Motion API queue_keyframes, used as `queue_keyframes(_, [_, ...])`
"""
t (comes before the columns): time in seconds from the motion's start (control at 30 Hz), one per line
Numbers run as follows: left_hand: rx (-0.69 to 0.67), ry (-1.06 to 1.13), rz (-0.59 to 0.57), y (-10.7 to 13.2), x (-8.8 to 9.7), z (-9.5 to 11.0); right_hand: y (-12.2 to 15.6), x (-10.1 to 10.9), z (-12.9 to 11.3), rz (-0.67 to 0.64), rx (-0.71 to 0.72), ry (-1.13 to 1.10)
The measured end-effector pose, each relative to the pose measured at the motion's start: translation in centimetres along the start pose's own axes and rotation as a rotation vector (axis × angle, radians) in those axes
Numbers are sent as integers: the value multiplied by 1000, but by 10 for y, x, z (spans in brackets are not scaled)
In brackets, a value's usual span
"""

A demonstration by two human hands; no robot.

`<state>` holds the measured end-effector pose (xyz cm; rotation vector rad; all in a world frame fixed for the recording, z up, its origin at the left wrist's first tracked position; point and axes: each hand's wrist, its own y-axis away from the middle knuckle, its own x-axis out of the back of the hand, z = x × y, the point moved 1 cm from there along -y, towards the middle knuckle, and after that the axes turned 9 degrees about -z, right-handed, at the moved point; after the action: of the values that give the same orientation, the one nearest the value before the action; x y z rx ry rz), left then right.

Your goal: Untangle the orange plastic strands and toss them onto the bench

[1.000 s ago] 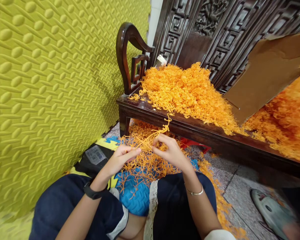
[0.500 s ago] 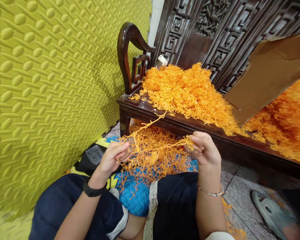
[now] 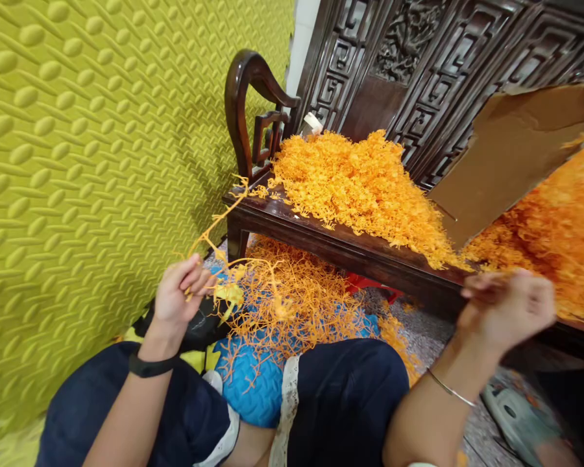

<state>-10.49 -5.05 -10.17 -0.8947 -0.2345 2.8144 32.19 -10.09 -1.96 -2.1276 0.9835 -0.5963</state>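
Observation:
My left hand (image 3: 182, 290) is closed on a thin, branched orange plastic stem (image 3: 216, 225), whose arms stick out up and to the right. Yellowish bits hang near its lower branches. Out to the right, my right hand (image 3: 511, 303) is curled and blurred by motion, just in front of the bench edge; whatever its fingers hold is hidden. A heap of small orange plastic pieces (image 3: 345, 181) lies on the dark wooden bench (image 3: 292, 228). Below, a tangle of bare orange stems (image 3: 296, 305) is spread over the floor and a blue textured mat (image 3: 253, 383).
Cardboard (image 3: 506, 162) leans beside a larger orange heap (image 3: 564, 233) on the right. A yellow embossed foam wall (image 3: 102, 162) rises at left. Part of something red (image 3: 374, 285) shows beneath the bench. Another person's sandal (image 3: 520, 412) is at lower right.
My right hand has pulled away from the stem and swung right toward the bench's larger heap. My left hand has moved left and slightly down, still gripping the stem.

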Motion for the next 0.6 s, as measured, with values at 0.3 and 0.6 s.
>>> queue_keyframes(0.3, [105, -138, -141, 3, -19, -17, 11, -83, 67, -371, 110, 440])
queue_keyframes(0.6, [137, -200, -206, 3, -25, -28, 17, -93, 75, -419, 139, 582])
